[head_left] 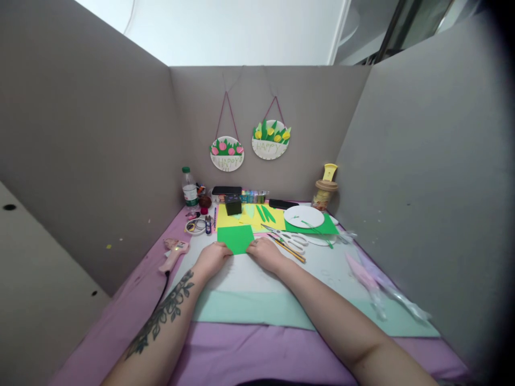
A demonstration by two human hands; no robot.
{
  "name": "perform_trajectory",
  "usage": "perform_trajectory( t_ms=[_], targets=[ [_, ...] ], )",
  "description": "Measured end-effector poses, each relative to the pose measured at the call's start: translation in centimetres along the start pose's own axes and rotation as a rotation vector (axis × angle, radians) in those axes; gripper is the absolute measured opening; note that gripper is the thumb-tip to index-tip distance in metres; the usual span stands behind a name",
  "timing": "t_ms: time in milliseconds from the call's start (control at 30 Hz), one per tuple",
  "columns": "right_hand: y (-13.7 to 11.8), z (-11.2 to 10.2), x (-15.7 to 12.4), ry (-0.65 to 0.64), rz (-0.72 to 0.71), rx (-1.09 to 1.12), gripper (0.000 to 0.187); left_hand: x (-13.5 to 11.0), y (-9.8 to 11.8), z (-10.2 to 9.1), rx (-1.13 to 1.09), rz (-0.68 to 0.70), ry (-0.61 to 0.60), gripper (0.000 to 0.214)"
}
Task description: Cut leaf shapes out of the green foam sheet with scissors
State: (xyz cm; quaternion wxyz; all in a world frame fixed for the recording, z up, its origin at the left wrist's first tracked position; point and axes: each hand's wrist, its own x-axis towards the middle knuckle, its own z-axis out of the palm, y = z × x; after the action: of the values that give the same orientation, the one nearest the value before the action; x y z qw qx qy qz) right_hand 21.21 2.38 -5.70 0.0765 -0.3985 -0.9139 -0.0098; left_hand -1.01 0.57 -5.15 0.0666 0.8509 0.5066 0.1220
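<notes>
A green sheet of paper (236, 239) lies in front of me on the white work surface. My left hand (214, 258) grips its lower left corner, fingers closed on the edge. At the lower right corner my right hand (263, 253) has its fingers closed on the paper in the same way. White-handled scissors (295, 241) and pencils (293, 252) lie just right of my right hand. Beyond the sheet, cut green leaf strips (266, 213) rest on yellow paper (225, 215), with a small dark box (233, 205) beside them.
A pink glue gun (174, 257) with its cord lies on the left. White paper plates (304, 216) sit on green paper at right, near plastic-wrapped items (366, 281). A bottle (190, 190) and a jar (324, 194) stand at the back. Two decorated plates (271, 140) hang on the grey wall.
</notes>
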Motion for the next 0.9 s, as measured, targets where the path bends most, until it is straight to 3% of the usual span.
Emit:
perform_trajectory(
  t_ms=[300, 600, 900],
  targets=[
    [-2.0, 0.1, 0.7, -0.052, 0.048, -0.141, 0.022, 0.0, 0.6, -0.1, 0.032, -0.002, 0.02, 0.027],
    [-1.4, 0.9, 1.1, 0.067, 0.13, 0.052, 0.023, 0.8, 0.9, 0.6, 0.056, -0.095, 0.04, 0.024],
    [-0.4, 1.2, 1.3, 0.051, 0.28, 0.142, 0.025, 0.8, 0.3, 0.3, 0.02, -0.158, 0.012, 0.024]
  ],
)
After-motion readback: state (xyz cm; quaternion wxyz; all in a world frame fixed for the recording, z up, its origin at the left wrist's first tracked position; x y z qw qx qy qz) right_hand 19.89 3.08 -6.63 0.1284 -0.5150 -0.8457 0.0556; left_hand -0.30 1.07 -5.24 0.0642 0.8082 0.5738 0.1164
